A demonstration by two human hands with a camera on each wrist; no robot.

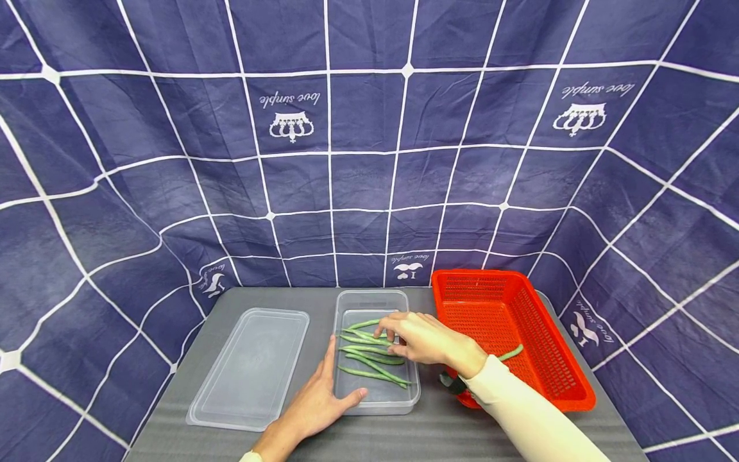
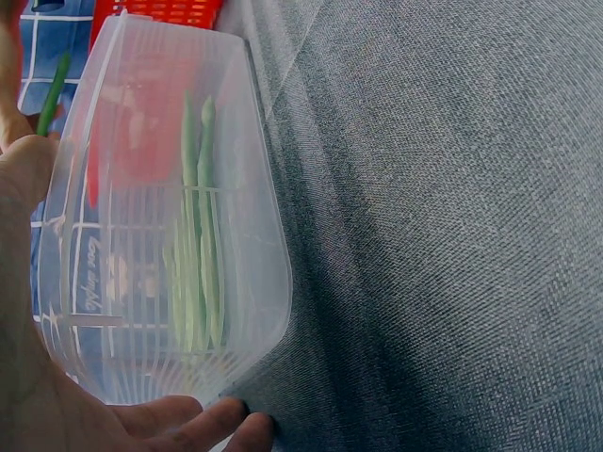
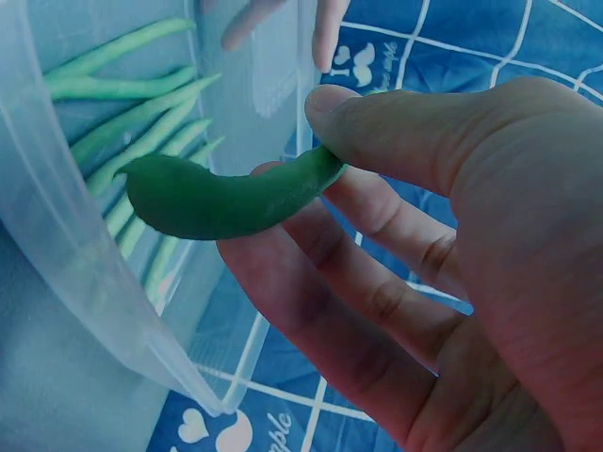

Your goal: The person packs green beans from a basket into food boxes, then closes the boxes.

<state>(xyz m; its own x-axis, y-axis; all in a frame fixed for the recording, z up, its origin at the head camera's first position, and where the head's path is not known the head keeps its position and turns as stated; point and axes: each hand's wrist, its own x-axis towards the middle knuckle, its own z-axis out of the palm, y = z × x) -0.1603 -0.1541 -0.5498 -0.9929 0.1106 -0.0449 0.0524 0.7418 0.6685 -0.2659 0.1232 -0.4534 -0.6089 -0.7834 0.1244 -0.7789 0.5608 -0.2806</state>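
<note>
Several green beans (image 1: 372,366) lie roughly crosswise in a clear plastic container (image 1: 383,409) at the middle of the table. My right hand (image 1: 424,337) is over the container's right side. Its thumb and fingers pinch a short, curved green bean (image 3: 221,200), which shows in the right wrist view above the beans in the container. My left hand (image 1: 323,391) rests against the container's left side with extended fingers, its thumb across the near left corner. In the left wrist view, its fingertips (image 2: 226,419) lie along the container's wall.
A red perforated basket (image 1: 557,359) stands at the right, with one green bean (image 1: 510,353) visible in it beside my right forearm. To the left lies a translucent lid (image 1: 248,369) on the grey tabletop (image 1: 312,443). A blue checked cloth (image 1: 369,179) hangs behind and at both sides.
</note>
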